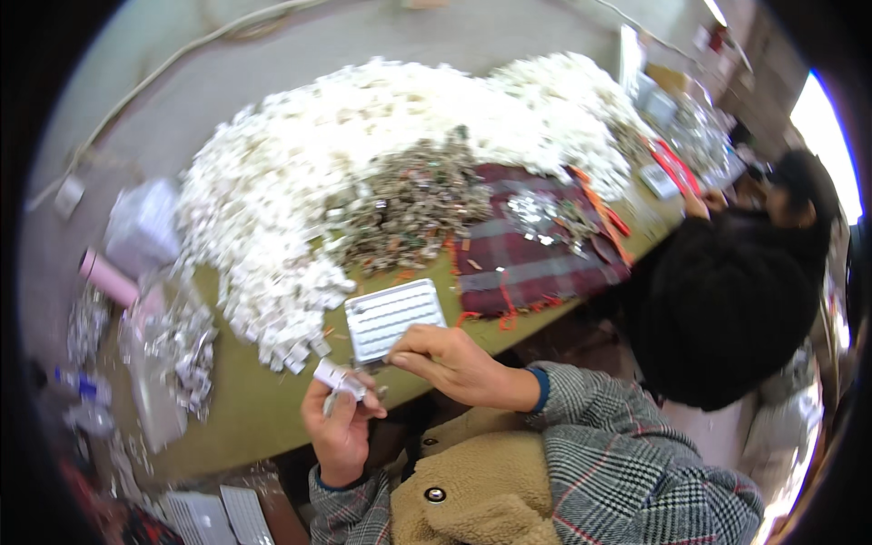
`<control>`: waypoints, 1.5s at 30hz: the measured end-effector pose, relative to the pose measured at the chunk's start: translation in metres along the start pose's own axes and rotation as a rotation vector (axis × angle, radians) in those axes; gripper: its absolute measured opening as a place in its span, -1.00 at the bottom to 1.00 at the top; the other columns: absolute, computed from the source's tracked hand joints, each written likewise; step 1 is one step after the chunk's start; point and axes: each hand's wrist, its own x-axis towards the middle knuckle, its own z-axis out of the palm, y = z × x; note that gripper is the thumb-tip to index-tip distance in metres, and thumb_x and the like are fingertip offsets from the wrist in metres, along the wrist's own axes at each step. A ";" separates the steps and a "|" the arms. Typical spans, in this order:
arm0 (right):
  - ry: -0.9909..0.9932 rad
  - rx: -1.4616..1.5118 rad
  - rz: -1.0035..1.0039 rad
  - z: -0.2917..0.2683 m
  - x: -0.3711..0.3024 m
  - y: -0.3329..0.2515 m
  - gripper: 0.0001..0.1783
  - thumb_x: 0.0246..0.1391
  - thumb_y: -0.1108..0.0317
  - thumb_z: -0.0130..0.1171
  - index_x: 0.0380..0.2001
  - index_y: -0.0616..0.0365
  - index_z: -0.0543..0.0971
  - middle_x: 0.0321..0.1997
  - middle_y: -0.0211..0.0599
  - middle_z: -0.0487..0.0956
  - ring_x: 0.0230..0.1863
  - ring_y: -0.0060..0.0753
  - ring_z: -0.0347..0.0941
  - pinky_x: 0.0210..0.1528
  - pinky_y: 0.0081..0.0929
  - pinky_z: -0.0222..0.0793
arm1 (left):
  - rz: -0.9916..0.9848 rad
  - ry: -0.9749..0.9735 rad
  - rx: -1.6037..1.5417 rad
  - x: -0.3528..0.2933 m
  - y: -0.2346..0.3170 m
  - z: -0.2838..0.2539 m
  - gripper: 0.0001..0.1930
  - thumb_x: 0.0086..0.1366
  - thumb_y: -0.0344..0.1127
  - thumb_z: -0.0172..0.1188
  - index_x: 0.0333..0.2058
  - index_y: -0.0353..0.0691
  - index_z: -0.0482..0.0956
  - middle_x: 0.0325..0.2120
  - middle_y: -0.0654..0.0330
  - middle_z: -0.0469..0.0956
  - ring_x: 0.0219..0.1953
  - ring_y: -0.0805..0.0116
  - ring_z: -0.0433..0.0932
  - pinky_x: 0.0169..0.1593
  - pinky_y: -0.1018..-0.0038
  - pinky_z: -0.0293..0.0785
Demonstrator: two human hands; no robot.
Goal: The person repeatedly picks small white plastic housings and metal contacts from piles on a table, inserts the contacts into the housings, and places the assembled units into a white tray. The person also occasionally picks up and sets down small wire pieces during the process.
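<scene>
My left hand (pixel 343 434) is closed around a small white plastic casing (pixel 338 378), with a shiny silvery part beside it at the fingers. To its right, my right hand (pixel 454 363) is pinched at the near edge of a white tray (pixel 400 313) lined with rows of small parts. Whatever sits between those right fingertips is too small to make out. Beyond the tray rises a heap of small brownish-grey parts (pixel 413 204), and behind and around that spreads a large pile of white plastic pieces (pixel 309 154).
A dark red plaid cloth (pixel 545 268) bearing small shiny parts lies to the right. On the left are a pink bottle (pixel 111 278) and a clear bag (pixel 154 391) near silvery pieces. A person in black (pixel 727 309) works at the right, holding a red tool (pixel 674 163).
</scene>
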 end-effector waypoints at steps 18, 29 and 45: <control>-0.054 0.271 0.021 -0.022 -0.018 0.021 -0.86 0.00 0.50 0.34 -0.33 0.24 0.62 -0.20 -0.26 0.57 -0.16 -0.34 0.51 -0.10 -0.43 0.42 | 0.019 -0.266 0.847 -0.006 0.014 0.048 -0.86 0.14 -0.57 0.20 -0.28 -0.38 0.53 -0.37 0.16 0.58 -0.39 0.46 0.49 -0.24 0.53 0.43; -0.110 0.943 0.318 -0.017 -0.018 0.009 -0.90 0.28 0.51 0.08 -0.17 0.23 0.43 -0.26 -0.28 0.55 -0.42 -0.56 0.49 -0.36 -0.62 0.38 | -0.244 -0.002 -0.210 0.000 -0.018 0.008 -0.69 0.40 -0.40 0.14 0.06 -0.39 0.46 -0.16 0.05 0.61 -0.17 0.29 0.66 -0.23 0.49 0.67; -0.148 0.400 0.308 0.011 -0.002 -0.001 -0.88 0.07 0.62 0.24 -0.28 0.40 0.62 -0.41 -0.29 0.62 -0.44 -0.55 0.56 -0.41 -0.58 0.47 | -0.157 0.090 -0.063 -0.006 -0.025 -0.010 -0.71 0.29 -0.41 0.28 -0.06 -0.43 0.55 -0.19 0.05 0.63 -0.24 0.31 0.67 -0.21 0.45 0.71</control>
